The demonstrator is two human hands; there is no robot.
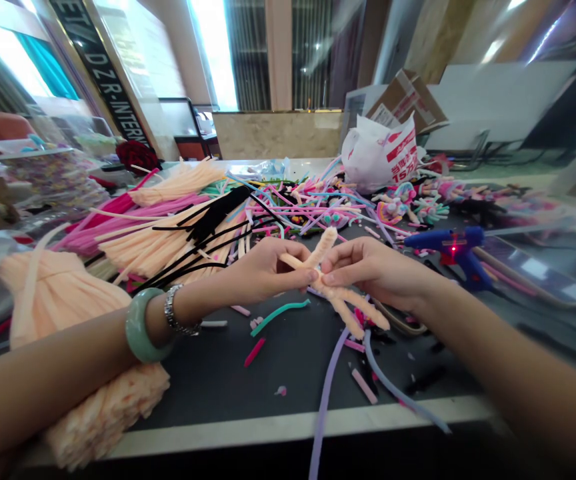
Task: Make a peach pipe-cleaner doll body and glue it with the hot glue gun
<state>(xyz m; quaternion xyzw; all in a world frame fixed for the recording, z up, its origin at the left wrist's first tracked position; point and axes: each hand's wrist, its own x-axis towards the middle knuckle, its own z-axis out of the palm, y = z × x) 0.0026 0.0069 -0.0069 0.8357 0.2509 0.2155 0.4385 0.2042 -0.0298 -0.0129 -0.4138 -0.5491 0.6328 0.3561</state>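
Observation:
My left hand (263,270) and my right hand (368,267) meet above the dark table (218,373), both pinching a bundle of peach pipe cleaners (341,300) crossed and twisted together. One fuzzy end sticks up between my fingers; the other ends trail down toward me. A jade bangle (141,325) and a silver bracelet (173,310) circle my left wrist. Two lilac pipe cleaners (325,393) hang over the table's front edge below my hands.
Piles of peach, pink and black pipe cleaners (168,233) lie at left. A blue glue gun (451,250) with a red light rests at right beside a phone (533,270). A white plastic bag (381,157), a cardboard box (408,97) and colourful scraps (318,200) crowd the back.

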